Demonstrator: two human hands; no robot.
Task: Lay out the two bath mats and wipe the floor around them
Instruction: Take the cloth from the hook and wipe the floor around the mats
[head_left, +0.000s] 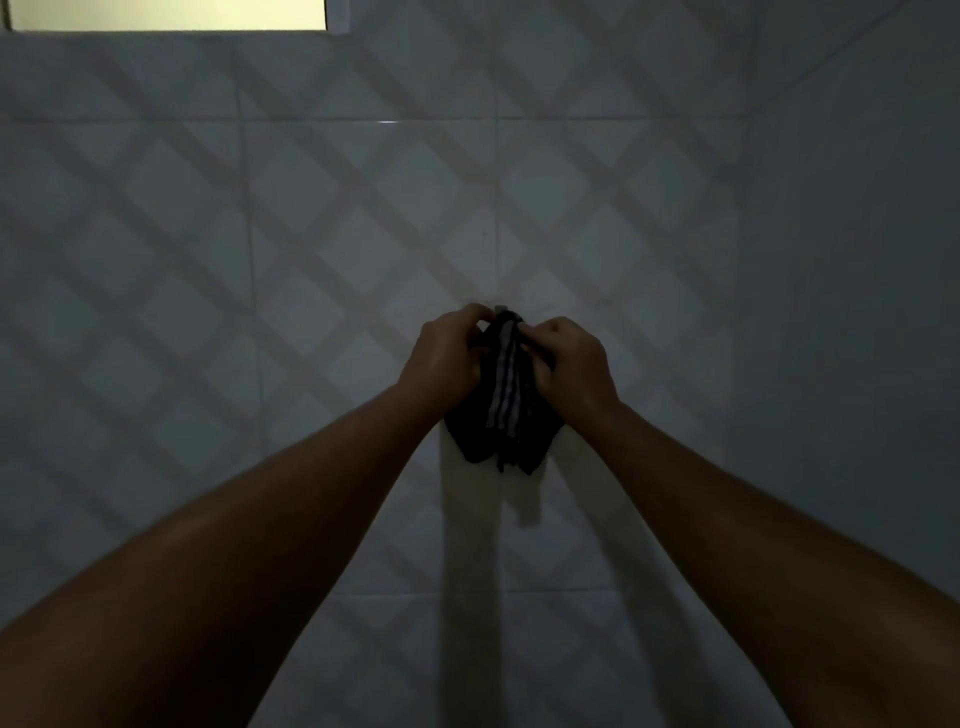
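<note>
A dark cloth (506, 415) with pale stripes hangs bunched against the tiled wall (311, 234), its top at a small hook or peg (500, 309). My left hand (447, 353) grips the cloth's upper left side. My right hand (569, 361) grips its upper right side. Both arms reach forward to the wall. The two bath mats and the floor are out of view.
The room is dim. A bright window opening (166, 14) sits at the top left. A second wall (857, 312) meets the tiled wall at a corner on the right.
</note>
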